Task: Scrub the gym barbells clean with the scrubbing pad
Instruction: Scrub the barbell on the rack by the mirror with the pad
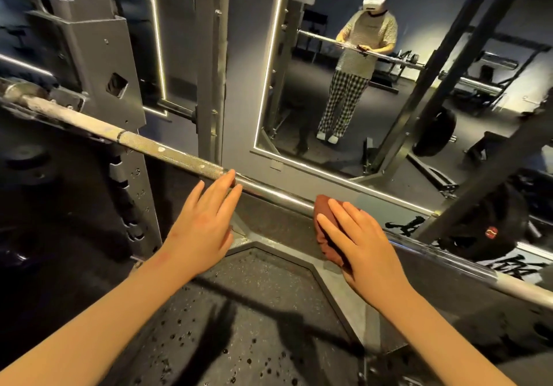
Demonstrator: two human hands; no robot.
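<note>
Barbell (167,153) across rack (98,41): knurled steel at left, smooth chrome at middle.
Left hand (206,224) flat, straight fingertips touching bar; right hand (362,245) flat, pressing limp rust-brown scrubbing pad (324,209) onto chrome.

Right hand (369,246) hides much of the pad (324,210).

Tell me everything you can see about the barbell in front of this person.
The barbell is a long steel-looking bar resting on the rack, running from upper left to lower right. Its left stretch looks dull, whitish and knurled; the middle shines like chrome. The left hand touches it with straight fingertips, and the right hand presses a reddish-brown pad over it.
</note>
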